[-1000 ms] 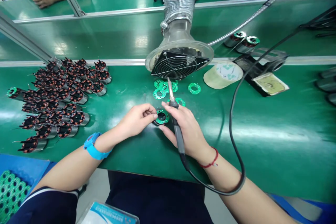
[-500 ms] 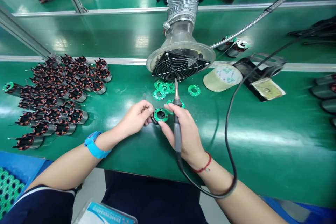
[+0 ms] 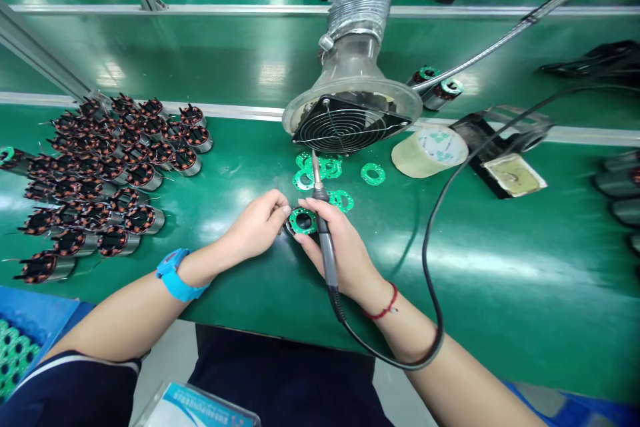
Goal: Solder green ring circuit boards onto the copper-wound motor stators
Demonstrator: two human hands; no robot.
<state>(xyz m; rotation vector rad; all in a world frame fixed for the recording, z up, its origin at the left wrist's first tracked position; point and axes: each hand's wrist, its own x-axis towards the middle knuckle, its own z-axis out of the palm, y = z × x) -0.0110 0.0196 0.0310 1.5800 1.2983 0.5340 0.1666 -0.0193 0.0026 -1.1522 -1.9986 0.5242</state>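
Observation:
My left hand (image 3: 257, 223) is closed on the side of a motor stator (image 3: 290, 228), which is mostly hidden under a green ring-shaped circuit board (image 3: 311, 222). In my right hand (image 3: 350, 250) lies a soldering iron (image 3: 327, 253), its metal tip pointing away from me. The right thumb and fingertips also reach the board's near and far edges. Just beyond the hands are several loose green ring boards (image 3: 304, 179), and one more ring board (image 3: 373, 173) lies apart to the right.
Many wound stators (image 3: 120, 240) stand in rows at left. A fume extractor hood (image 3: 350, 123) hangs ahead, above the loose boards. To the right are a tape roll (image 3: 425, 150) and an iron stand with sponge (image 3: 515, 175). The iron's black cable (image 3: 427, 260) loops over my right forearm.
The soldering iron has swung left, its tip now leaning left of the hood's middle. My right fingers have shifted left along the board. The left hand keeps its grip on the stator.

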